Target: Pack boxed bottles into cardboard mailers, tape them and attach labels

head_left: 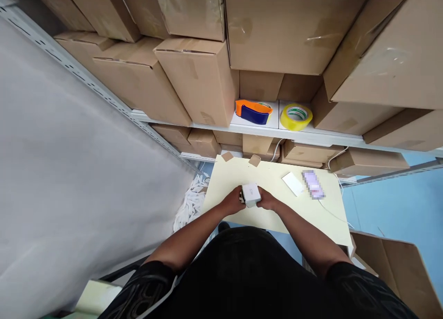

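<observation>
A small white box [251, 193] with faint print on top is held near the front edge of a cream table [266, 171]. My left hand [234, 201] grips its left side, with something dark showing between hand and box that I cannot make out. On the other side, my right hand [266, 199] presses its fingers against the box. To the right on the table lie a flat white piece [292, 184], perhaps a lid or card, and a phone-like object [313, 184] blurred by pixels. Two small brown cardboard pieces [254, 160] lie at the back edge.
A metal shelf [221, 129] crosses behind the table, stacked with cardboard boxes [197, 74]. On it sit an orange and blue tape dispenser [254, 112] and a yellow tape roll [296, 116]. White scraps [190, 203] pile at left; an open carton [391, 263] stands lower right.
</observation>
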Demonstrator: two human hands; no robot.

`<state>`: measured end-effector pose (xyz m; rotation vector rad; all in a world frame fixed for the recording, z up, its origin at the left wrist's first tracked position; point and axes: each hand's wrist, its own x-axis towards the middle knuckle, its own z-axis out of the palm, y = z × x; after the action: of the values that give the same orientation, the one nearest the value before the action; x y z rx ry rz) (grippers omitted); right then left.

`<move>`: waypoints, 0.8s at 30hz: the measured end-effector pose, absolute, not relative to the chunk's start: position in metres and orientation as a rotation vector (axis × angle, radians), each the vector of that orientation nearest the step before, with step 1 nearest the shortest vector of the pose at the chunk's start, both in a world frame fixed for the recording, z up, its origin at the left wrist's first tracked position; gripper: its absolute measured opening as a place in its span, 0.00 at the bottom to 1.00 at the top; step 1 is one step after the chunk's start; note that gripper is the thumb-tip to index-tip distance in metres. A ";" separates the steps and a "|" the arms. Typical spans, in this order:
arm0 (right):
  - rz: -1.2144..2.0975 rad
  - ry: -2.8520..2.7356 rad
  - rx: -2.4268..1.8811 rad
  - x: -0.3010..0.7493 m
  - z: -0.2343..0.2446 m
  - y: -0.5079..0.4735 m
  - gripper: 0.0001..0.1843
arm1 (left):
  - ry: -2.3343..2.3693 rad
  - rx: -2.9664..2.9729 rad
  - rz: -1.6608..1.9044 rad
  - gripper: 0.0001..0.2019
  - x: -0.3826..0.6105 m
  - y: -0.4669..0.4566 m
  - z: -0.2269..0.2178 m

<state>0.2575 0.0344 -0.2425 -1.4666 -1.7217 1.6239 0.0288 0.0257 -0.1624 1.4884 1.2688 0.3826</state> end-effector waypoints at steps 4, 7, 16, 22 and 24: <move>1.284 -1.769 -1.610 0.254 -0.243 0.039 0.32 | 1.437 1.504 0.292 0.35 0.042 0.017 -0.162; 1.193 -1.516 -1.813 0.253 -0.238 0.027 0.24 | 1.462 1.619 0.164 0.26 0.043 0.019 -0.154; 1.303 -1.300 -1.556 0.251 -0.193 -0.011 0.24 | 1.286 1.902 0.281 0.24 0.032 0.033 -0.121; 1.335 -1.378 -1.747 0.233 -0.174 -0.008 0.35 | 1.321 1.972 0.171 0.34 0.041 0.050 -0.122; 1.368 -1.325 -1.832 0.227 -0.169 -0.002 0.34 | 1.299 2.021 0.151 0.33 0.043 0.050 -0.125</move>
<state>0.2274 -0.0020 -0.1695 -1.8322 -1.3248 1.3679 0.0433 0.0502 -0.1245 2.0209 1.2987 0.1513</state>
